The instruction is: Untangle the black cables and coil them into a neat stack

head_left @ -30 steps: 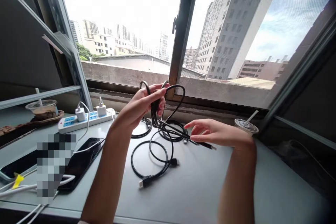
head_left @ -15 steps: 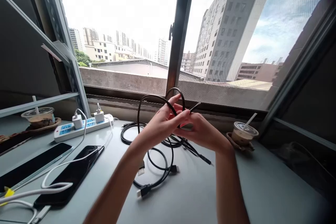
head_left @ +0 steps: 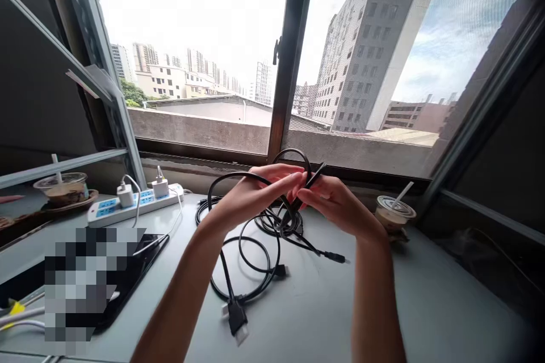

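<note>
My left hand point(head_left: 255, 195) and my right hand point(head_left: 334, 201) are raised close together above the table, both closed on a black HDMI cable point(head_left: 293, 150). The cable arches in a loop over the fingers, and a short straight length sticks up between the hands. To the left, a wider loop drops behind my left forearm towards an HDMI plug point(head_left: 237, 317) hanging low. Beneath lies a looped black cable point(head_left: 259, 244) with a dark plug point(head_left: 281, 271). Behind, partly hidden by my hands, is a coiled black cable point(head_left: 313, 247) with a slim plug point(head_left: 335, 257).
A white power strip point(head_left: 140, 203) with two chargers stands at the back left. Dark phones point(head_left: 140, 272) and white cords lie left, partly pixelated. Drink cups stand at left point(head_left: 62, 188) and right point(head_left: 394, 212). A pink shape enters at the left edge. A window frame point(head_left: 283, 96) rises behind.
Both hands have shifted slightly, and the right fingers now pinch the cable. The left loop has widened, and the hanging HDMI plug has come into view. A pink shape has entered at far left.
</note>
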The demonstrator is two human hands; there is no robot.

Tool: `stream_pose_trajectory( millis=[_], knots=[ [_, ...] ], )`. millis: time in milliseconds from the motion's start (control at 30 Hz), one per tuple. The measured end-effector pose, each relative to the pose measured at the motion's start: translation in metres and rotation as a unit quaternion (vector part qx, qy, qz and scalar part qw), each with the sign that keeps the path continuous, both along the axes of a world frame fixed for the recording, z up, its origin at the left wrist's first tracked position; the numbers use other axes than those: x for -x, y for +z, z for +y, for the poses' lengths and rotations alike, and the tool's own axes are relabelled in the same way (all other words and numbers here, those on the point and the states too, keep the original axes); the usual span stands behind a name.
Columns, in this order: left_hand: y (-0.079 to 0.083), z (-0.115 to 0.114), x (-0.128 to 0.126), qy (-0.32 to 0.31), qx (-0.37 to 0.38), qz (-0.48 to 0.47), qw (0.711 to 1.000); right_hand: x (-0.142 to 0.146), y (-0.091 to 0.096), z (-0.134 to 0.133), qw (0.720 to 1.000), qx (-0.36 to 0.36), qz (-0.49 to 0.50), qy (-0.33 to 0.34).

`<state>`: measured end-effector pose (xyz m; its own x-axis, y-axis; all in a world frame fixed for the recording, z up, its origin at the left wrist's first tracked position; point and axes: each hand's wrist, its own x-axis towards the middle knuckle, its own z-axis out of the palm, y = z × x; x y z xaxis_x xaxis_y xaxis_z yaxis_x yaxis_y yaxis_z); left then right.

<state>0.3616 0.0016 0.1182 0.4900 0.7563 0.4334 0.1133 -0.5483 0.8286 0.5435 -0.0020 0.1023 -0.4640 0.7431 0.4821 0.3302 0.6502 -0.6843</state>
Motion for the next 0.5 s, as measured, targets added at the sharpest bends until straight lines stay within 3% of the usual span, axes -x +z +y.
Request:
stream_pose_trajectory(
  millis=[100, 200, 400, 500],
  knots=[
    [0.003, 0.003, 0.010, -0.015, 0.000, 0.005, 1.000, -0.007, 0.000, 0.003, 0.998, 0.012, 0.060, -0.016],
    [0.002, 0.011, 0.019, -0.036, 0.052, -0.004, 0.998, -0.012, 0.001, 0.004, 0.990, 0.003, 0.128, -0.061],
    [-0.001, 0.024, 0.022, -0.184, 0.182, -0.088, 0.962, -0.015, 0.003, 0.006, 0.957, 0.030, 0.265, -0.117],
    [-0.002, 0.027, 0.023, -0.177, 0.212, -0.087, 0.957, -0.017, 0.002, 0.009, 0.938, 0.034, 0.315, -0.137]
  ],
)
